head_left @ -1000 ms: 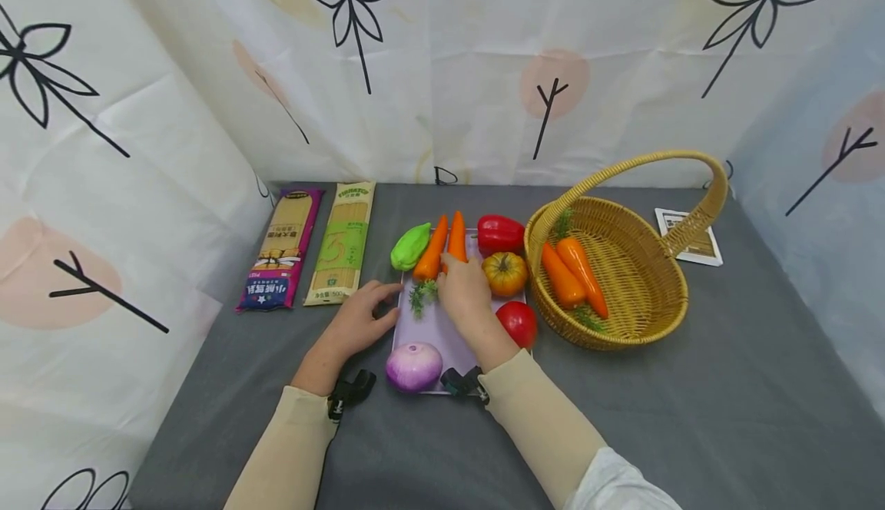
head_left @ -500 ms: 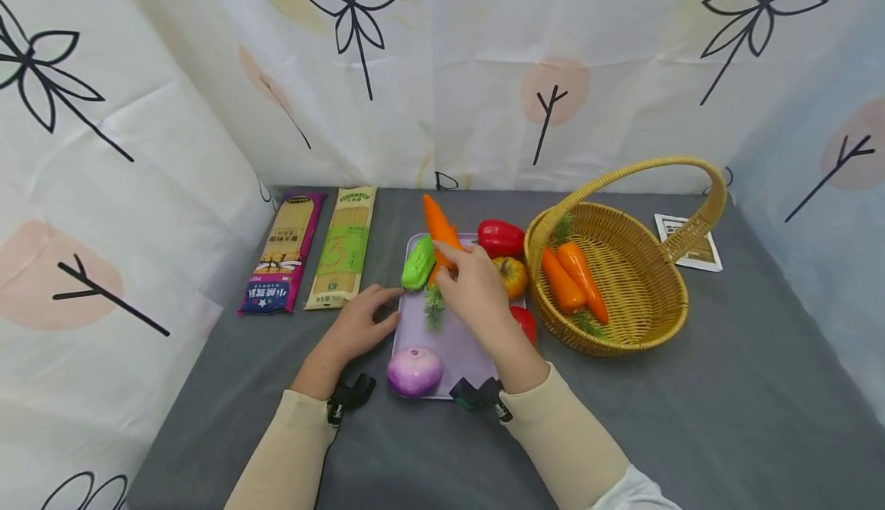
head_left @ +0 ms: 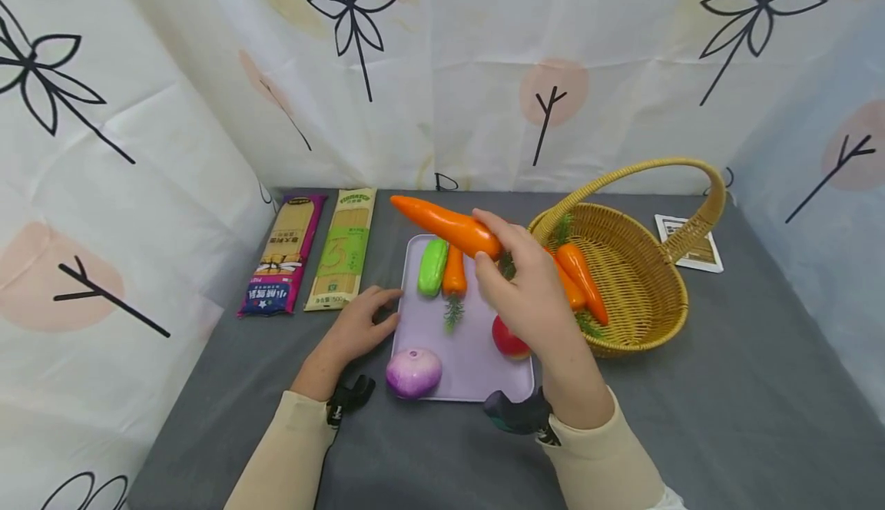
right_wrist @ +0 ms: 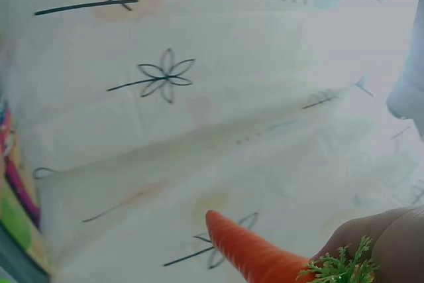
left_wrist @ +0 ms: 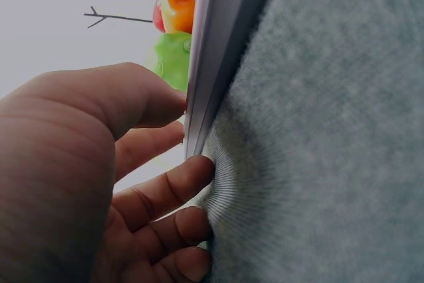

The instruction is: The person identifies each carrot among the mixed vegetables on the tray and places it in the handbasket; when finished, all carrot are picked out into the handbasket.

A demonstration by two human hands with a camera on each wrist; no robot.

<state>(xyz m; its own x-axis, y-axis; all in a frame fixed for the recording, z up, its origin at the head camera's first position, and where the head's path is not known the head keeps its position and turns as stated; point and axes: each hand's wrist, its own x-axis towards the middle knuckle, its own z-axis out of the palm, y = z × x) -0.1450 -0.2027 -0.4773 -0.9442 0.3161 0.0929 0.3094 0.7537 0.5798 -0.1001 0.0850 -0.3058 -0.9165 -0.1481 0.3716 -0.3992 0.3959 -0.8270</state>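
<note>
My right hand holds a carrot by its thick leafy end between thumb and fingers, raised over the back of the lilac tray. The carrot's tip points left; its green leaves show in the right wrist view. My left hand lies at the tray's left edge, thumb and forefinger touching the rim, other fingertips on the cloth. On the tray are a light green vegetable, another carrot, a purple onion and a red tomato. My right hand hides the tray's back right.
A wicker basket with a tall handle stands right of the tray, with carrots inside. A white-framed card lies behind it. Two noodle packs, purple and green, lie at the back left.
My right hand has lifted the carrot off the tray and carried it right, its tip swinging left. The green vegetable and the remaining carrot have shifted on the tray. My left hand stays put.
</note>
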